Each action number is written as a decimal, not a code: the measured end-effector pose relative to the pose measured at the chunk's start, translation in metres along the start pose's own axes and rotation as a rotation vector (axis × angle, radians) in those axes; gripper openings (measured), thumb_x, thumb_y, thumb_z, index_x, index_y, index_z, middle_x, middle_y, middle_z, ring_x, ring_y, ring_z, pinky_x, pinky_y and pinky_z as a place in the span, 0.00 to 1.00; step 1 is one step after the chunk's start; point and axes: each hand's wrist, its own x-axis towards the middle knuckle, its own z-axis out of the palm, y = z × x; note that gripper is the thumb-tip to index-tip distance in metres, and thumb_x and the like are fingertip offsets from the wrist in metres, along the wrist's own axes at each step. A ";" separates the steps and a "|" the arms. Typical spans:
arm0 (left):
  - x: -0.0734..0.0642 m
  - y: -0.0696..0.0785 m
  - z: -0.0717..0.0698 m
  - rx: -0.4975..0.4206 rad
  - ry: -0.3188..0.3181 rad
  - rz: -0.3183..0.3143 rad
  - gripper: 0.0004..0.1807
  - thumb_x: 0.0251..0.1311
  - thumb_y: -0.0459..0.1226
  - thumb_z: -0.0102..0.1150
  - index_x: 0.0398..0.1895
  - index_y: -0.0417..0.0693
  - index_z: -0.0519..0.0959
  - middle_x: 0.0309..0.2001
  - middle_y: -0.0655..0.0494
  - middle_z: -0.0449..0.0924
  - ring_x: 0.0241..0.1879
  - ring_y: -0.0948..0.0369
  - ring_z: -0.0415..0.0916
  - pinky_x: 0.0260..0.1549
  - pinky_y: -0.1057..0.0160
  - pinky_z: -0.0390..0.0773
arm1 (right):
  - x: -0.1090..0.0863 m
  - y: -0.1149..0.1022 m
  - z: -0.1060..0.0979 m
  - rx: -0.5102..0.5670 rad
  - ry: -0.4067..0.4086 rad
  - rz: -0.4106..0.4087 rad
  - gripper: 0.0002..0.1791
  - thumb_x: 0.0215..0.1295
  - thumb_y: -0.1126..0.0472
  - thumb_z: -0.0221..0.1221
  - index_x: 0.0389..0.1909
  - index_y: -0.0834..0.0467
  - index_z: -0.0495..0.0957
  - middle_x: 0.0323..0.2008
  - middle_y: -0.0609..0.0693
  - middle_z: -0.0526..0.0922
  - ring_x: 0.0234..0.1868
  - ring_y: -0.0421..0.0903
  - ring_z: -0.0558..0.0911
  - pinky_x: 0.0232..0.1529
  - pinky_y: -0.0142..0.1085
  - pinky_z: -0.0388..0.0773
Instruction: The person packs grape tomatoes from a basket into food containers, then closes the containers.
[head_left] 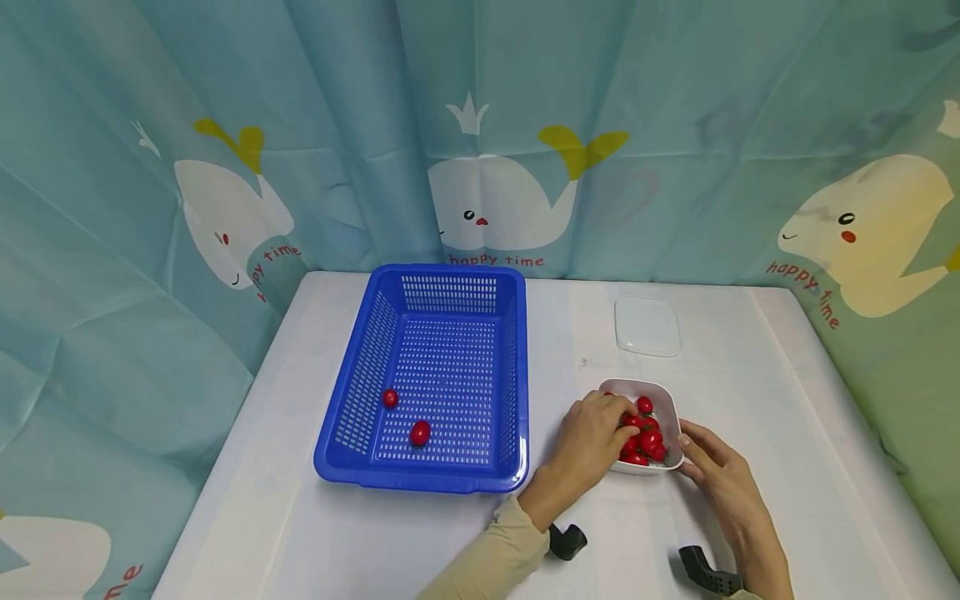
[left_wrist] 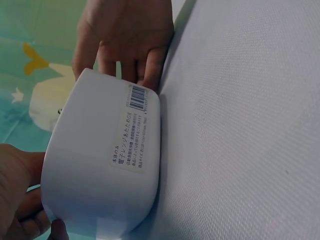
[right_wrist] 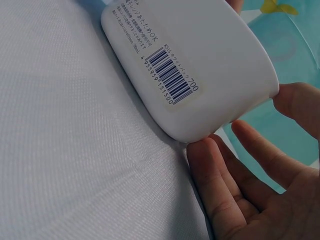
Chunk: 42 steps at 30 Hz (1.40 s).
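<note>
A white plastic container (head_left: 636, 387) holding several red cherry tomatoes (head_left: 651, 439) stands on the table. My left hand (head_left: 594, 435) reaches over its left side, its fingers bent down among the tomatoes. One tomato shows between thumb and index finger, but whether they pinch it is hidden. Against the container's right side, my right hand (head_left: 723, 479) steadies it, thumb at the rim and other fingers lower on the wall. The right wrist view shows this hold, with the right hand (right_wrist: 265, 175) beside a barcode label (right_wrist: 172, 75) on the container.
A blue plastic basket (head_left: 423, 482) stands left of the container, with two cherry tomatoes (head_left: 420, 432) inside. A clear lid (head_left: 647, 327) lies behind the container on the white table (head_left: 757, 400). A whale-print curtain (head_left: 675, 100) hangs along the back and sides.
</note>
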 end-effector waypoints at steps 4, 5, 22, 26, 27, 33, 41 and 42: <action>-0.002 0.001 -0.001 -0.028 0.011 -0.011 0.12 0.65 0.47 0.70 0.49 0.57 0.84 0.46 0.66 0.89 0.45 0.68 0.80 0.41 0.79 0.70 | 0.000 0.000 0.000 -0.020 0.007 0.014 0.21 0.78 0.56 0.58 0.67 0.56 0.76 0.49 0.25 0.82 0.48 0.26 0.83 0.47 0.23 0.82; -0.002 0.001 -0.001 -0.032 0.019 -0.010 0.13 0.65 0.47 0.70 0.50 0.57 0.84 0.47 0.66 0.89 0.45 0.68 0.80 0.41 0.79 0.71 | -0.001 0.000 0.000 -0.024 0.008 0.016 0.21 0.78 0.56 0.58 0.68 0.58 0.76 0.49 0.25 0.82 0.48 0.26 0.83 0.47 0.23 0.82; -0.021 0.013 -0.023 -0.200 0.085 0.043 0.10 0.65 0.43 0.71 0.48 0.58 0.85 0.46 0.67 0.87 0.47 0.69 0.80 0.50 0.82 0.73 | -0.001 0.001 -0.002 -0.041 0.021 0.024 0.23 0.78 0.54 0.58 0.69 0.58 0.75 0.49 0.25 0.81 0.48 0.26 0.83 0.46 0.23 0.82; -0.027 0.016 -0.033 -0.231 0.112 0.081 0.09 0.64 0.42 0.72 0.46 0.58 0.85 0.45 0.68 0.87 0.46 0.69 0.80 0.48 0.83 0.72 | -0.001 0.000 -0.002 -0.031 0.018 0.026 0.22 0.78 0.55 0.58 0.68 0.57 0.75 0.49 0.25 0.81 0.48 0.26 0.83 0.46 0.23 0.82; -0.029 0.016 -0.036 -0.238 0.120 0.090 0.10 0.64 0.41 0.72 0.46 0.58 0.85 0.45 0.67 0.87 0.46 0.69 0.80 0.48 0.83 0.72 | -0.001 0.000 -0.001 -0.028 0.017 0.026 0.22 0.78 0.55 0.58 0.68 0.57 0.76 0.49 0.25 0.81 0.48 0.26 0.83 0.46 0.23 0.82; -0.039 0.011 -0.056 -0.283 0.163 0.116 0.10 0.63 0.39 0.72 0.46 0.56 0.85 0.45 0.66 0.88 0.45 0.67 0.82 0.48 0.83 0.72 | -0.001 -0.001 0.000 -0.027 0.017 0.027 0.24 0.78 0.55 0.59 0.69 0.59 0.73 0.49 0.24 0.80 0.49 0.25 0.82 0.47 0.22 0.82; -0.057 -0.002 -0.084 -0.413 0.148 0.013 0.10 0.65 0.38 0.71 0.48 0.55 0.85 0.42 0.65 0.86 0.41 0.68 0.78 0.39 0.79 0.73 | -0.002 -0.002 0.002 -0.069 0.028 0.049 0.30 0.77 0.52 0.60 0.72 0.63 0.68 0.49 0.23 0.78 0.49 0.23 0.81 0.48 0.21 0.81; -0.059 -0.003 -0.088 -0.420 0.147 -0.003 0.10 0.65 0.38 0.71 0.49 0.55 0.85 0.42 0.65 0.86 0.42 0.68 0.78 0.39 0.78 0.74 | -0.002 -0.002 0.002 -0.072 0.030 0.053 0.30 0.77 0.52 0.60 0.72 0.62 0.69 0.49 0.22 0.78 0.49 0.23 0.81 0.48 0.20 0.81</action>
